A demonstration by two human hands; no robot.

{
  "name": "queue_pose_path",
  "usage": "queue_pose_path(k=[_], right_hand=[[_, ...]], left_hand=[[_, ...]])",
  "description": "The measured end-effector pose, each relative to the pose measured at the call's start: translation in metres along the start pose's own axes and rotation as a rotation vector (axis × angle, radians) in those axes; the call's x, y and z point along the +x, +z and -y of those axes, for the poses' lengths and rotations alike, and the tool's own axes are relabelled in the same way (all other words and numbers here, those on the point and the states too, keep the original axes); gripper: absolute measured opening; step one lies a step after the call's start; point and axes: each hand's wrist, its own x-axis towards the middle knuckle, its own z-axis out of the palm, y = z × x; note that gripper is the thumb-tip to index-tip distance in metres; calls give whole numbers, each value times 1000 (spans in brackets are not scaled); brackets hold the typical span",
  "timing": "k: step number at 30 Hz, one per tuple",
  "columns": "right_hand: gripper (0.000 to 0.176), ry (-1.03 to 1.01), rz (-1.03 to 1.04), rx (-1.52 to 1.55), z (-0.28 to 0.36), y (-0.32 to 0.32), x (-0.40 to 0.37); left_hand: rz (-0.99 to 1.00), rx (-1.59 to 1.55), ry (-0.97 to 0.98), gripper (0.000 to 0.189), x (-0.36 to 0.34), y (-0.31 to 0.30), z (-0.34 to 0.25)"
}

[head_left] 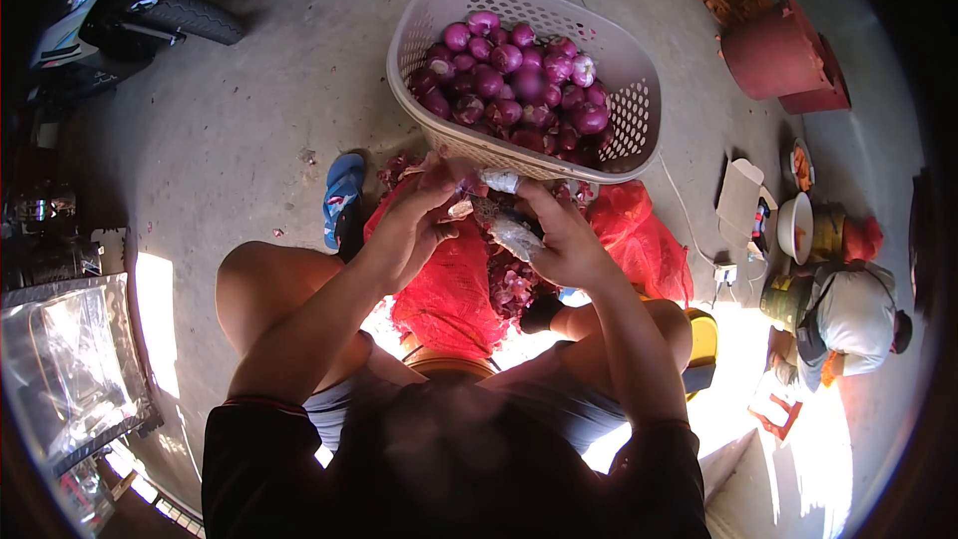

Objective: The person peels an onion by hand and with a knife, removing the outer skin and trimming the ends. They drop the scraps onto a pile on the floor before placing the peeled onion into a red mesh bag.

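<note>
My left hand [419, 225] is closed, its fingers curled round a blurred purplish thing that looks like an onion [471, 186]. Close beside it is my right hand [561, 238], thumb and index finger bent toward the left fingers. Silvery wrapping covers that thumb and index fingertip; whatever sits between them is too dark and small to name. Just beyond both hands stands a beige perforated plastic basket [419, 105], holding many peeled purple onions [507, 60]. Below the hands, onion skins [511, 289] lie between red mesh sacks [449, 299].
A blue slipper [342, 198] is by my left knee, and a motorcycle wheel [190, 15] at upper left. On the right are a red tub [773, 52], an open cardboard box [740, 202], a white bowl [795, 227] and a bent-over person [853, 314]. A cable crosses the floor.
</note>
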Motion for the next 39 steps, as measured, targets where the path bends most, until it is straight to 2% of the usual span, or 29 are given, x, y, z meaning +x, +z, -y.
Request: queue_pose_path(k=[7, 10, 22, 28, 31, 34, 37, 38, 39], right_hand=[[57, 195, 122, 128, 12, -7, 7], [54, 100, 30, -34, 4, -2, 5], [53, 59, 52, -29, 17, -7, 13], [49, -87, -60, -117, 11, -2, 14], [48, 52, -83, -45, 6, 2, 9], [48, 47, -161, 228, 0, 2, 10], [47, 55, -105, 339, 8, -7, 8], [51, 95, -48, 358, 6, -9, 3], [54, 107, 18, 267, 7, -12, 3]], left_hand=[[25, 56, 0, 54, 1, -2, 3], [50, 40, -12, 56, 2, -3, 3], [73, 0, -2, 64, -1, 2, -4], [73, -64, -26, 62, -3, 4, -6], [83, -25, -24, 62, -5, 6, -8], [127, -4, 26, 63, -6, 10, -11], [151, 3, 50, 64, -5, 7, -11], [181, -12, 38, 64, -2, -1, -9], [212, -26, 27, 64, -1, -3, -10]])
